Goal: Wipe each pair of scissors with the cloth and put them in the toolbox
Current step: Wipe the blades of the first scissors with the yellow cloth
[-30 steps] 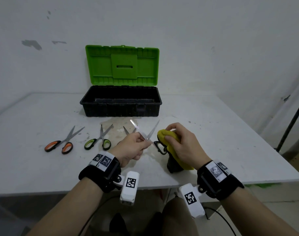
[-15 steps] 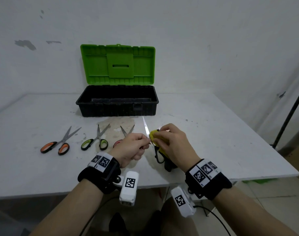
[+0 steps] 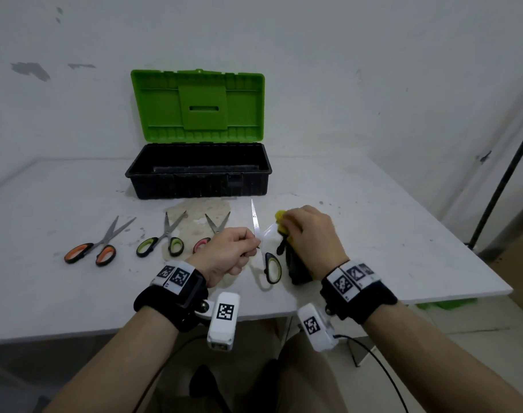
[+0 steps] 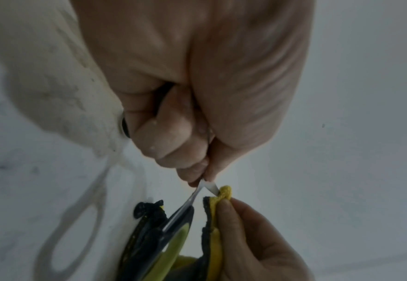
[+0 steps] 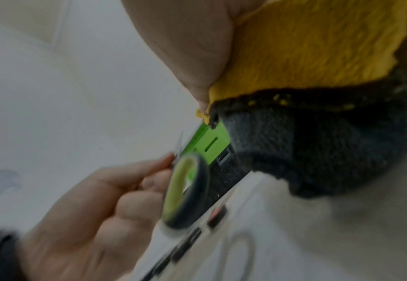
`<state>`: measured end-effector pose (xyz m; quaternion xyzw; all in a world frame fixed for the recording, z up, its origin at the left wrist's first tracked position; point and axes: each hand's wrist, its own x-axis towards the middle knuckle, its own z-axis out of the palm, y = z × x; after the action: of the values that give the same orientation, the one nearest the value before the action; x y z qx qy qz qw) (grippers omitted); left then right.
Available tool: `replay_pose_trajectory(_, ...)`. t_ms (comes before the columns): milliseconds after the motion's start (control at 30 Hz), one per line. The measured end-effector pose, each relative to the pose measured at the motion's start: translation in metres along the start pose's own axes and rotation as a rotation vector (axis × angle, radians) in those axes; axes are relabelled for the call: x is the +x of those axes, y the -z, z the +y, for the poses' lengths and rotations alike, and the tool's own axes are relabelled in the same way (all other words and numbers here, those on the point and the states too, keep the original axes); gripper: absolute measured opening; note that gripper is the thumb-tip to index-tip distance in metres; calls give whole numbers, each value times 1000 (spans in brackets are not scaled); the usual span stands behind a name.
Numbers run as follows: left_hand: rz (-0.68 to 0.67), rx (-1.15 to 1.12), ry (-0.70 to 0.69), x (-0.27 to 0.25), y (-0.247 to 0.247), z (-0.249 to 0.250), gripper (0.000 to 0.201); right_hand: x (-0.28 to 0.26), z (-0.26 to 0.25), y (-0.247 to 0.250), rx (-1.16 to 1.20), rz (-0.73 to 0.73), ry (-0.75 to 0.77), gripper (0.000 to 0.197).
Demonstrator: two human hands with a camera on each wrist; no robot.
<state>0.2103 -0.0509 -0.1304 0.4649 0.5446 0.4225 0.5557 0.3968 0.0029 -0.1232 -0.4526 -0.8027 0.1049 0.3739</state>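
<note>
My left hand point(image 3: 239, 251) pinches a pair of scissors point(image 3: 266, 248) with black and lime handles by the blades near the pivot; the blades stand spread apart. My right hand point(image 3: 302, 231) grips a yellow and dark grey cloth point(image 3: 279, 217) wrapped round one blade. In the left wrist view the cloth point(image 4: 224, 194) touches the blade beside my left fingertips point(image 4: 197, 175). The right wrist view shows the cloth point(image 5: 317, 76) filling the top and a lime handle loop point(image 5: 185, 190). The open toolbox point(image 3: 153, 174), black with a green lid, stands behind.
Three more pairs of scissors lie in a row left of my hands: orange-handled point(image 3: 90, 251), green-handled point(image 3: 162, 242) and pink-handled point(image 3: 212, 231), partly hidden by my left hand. The white table's front edge point(image 3: 75, 329) is near my wrists. A dark pole point(image 3: 505, 180) stands at right.
My right hand slid the cloth up along one blade, away from the handles. The scissors turned more upright, one blade tip now pointing at the toolbox. The head view shifted slightly.
</note>
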Motion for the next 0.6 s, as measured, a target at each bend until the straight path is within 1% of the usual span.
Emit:
replay_pose_trajectory(33, 7, 4, 6, 0, 1, -1, 26, 5, 2, 6, 15, 23, -44, 19)
replay_pose_trajectory(67, 12, 4, 10, 0, 1, -3, 25, 7, 3, 12, 29, 58, -50, 17)
replay_pose_trajectory(133, 14, -1, 10, 0, 2, -4, 24, 5, 1, 17, 34, 115, 34, 14)
replay_pose_trajectory(167, 13, -4, 7, 0, 3, -4, 24, 0, -3, 16, 30, 106, 93, 13)
replay_pose_trajectory(233, 6, -6, -4, 0, 2, -2, 25, -14, -10, 7, 5, 39, 189, 13)
replay_pose_trajectory(300, -11, -1, -11, -1, -1, 0, 24, -23, -11, -4, -47, -19, 228, 18)
replay_pose_trajectory(367, -24, 10, -28, -1, -3, 1, 24, -25, -8, -9, -84, -38, 235, 24)
replay_pose_trajectory(400, -27, 16, -36, -2, -2, 1, 24, -23, -5, -9, -83, -29, 235, 23)
replay_pose_trajectory(433, -27, 21, -40, -3, -1, 1, 25, -19, -2, -8, -71, -8, 220, 19)
replay_pose_trajectory(533, -19, 33, -38, -4, 4, -2, 25, -4, 9, 2, 7, 90, 73, 15)
replay_pose_trajectory(567, -15, 33, -35, -4, 6, -3, 24, 0, 12, 6, 27, 124, 53, 16)
replay_pose_trajectory(600, -9, 31, -34, -4, 7, -2, 23, 0, 11, 9, 36, 150, 67, 15)
